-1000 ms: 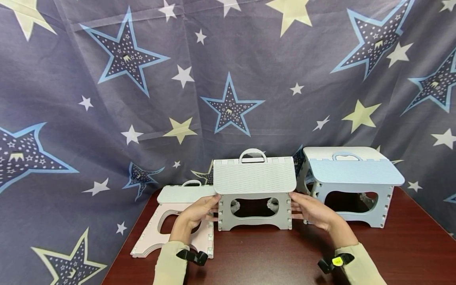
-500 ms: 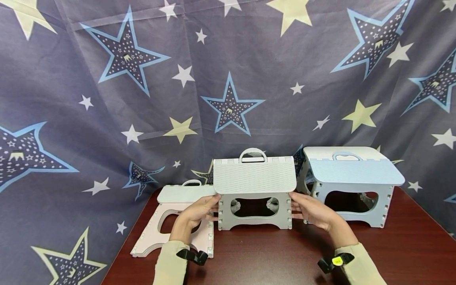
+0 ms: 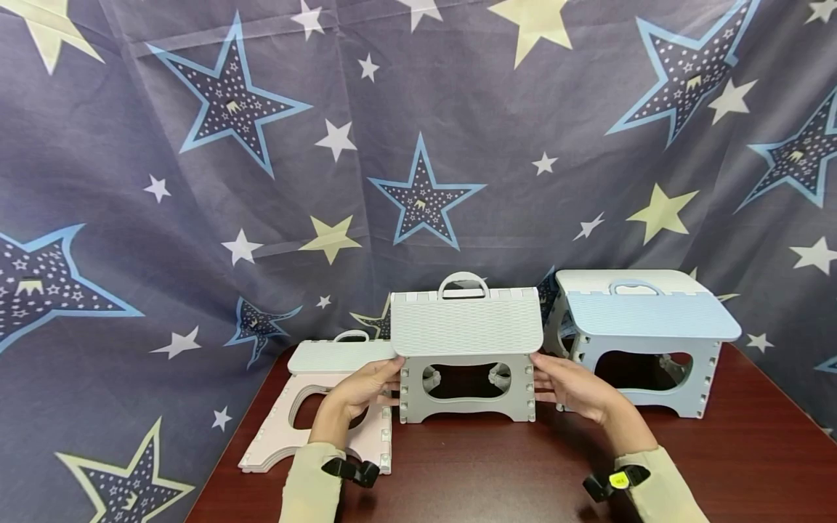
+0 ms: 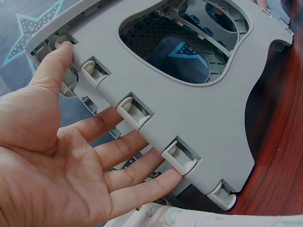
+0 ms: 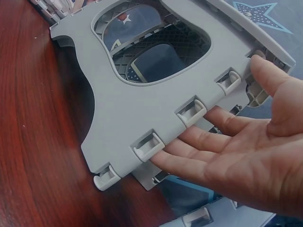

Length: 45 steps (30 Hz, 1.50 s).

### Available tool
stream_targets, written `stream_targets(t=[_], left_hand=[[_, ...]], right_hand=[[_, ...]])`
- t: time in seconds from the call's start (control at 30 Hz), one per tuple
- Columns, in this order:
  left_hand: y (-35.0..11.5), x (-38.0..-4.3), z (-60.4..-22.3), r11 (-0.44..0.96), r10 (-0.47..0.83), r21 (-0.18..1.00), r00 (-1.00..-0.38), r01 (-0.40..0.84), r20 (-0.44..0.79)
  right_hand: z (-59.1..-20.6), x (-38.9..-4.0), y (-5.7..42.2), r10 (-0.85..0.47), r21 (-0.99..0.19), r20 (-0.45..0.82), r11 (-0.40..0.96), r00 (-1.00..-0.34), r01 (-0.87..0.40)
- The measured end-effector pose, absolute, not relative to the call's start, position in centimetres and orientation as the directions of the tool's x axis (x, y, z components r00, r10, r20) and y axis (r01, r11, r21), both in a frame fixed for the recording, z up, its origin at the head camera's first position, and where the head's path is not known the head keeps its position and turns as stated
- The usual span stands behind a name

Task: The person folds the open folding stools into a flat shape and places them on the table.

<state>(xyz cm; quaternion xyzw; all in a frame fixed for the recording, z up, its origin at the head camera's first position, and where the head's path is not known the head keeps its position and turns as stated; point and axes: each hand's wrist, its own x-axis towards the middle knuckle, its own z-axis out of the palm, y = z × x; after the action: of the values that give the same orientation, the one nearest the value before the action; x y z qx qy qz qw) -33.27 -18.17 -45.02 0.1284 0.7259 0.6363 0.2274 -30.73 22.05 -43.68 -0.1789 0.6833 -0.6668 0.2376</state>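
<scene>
A grey folding step stool (image 3: 467,319) stands unfolded on its legs in the middle of the table, its carry handle raised. My left hand (image 3: 358,396) is at its left side. In the left wrist view, the thumb touches the leg's top corner and extended fingers (image 4: 137,187) reach the hinged edge. Opposite, my right hand (image 3: 578,388) lies along the right side. The right wrist view shows its thumb at the upper corner and nearly straight fingers (image 5: 189,163) against the hinges. Both palms stay off the stool, and the fingertips are partly hidden behind its edges.
A folded pink stool (image 3: 373,443) with a pale top lies left of the grey one, partly under my left forearm. To the right, a blue and white stool (image 3: 654,316) stands unfolded. A star-patterned cloth (image 3: 418,94) hangs behind the dark red wooden table (image 3: 471,472).
</scene>
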Motion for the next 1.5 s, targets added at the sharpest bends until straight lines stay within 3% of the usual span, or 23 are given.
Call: stream_targets(t=[0.57, 1.5], left_hand=[[-18.69, -33.12, -44.85, 0.101, 0.494, 0.992, -0.861, -0.082, -0.121], [-18.12, -33.1, -44.79, 0.126, 0.45, 0.989, -0.884, -0.079, -0.128]], right_hand=[[-43.12, -30.45, 21.78, -0.508, -0.992, -0.125, 0.079, -0.852, 0.098], [-42.74, -30.23, 21.15, -0.46, -0.993, -0.111, 0.088, -0.881, 0.08]])
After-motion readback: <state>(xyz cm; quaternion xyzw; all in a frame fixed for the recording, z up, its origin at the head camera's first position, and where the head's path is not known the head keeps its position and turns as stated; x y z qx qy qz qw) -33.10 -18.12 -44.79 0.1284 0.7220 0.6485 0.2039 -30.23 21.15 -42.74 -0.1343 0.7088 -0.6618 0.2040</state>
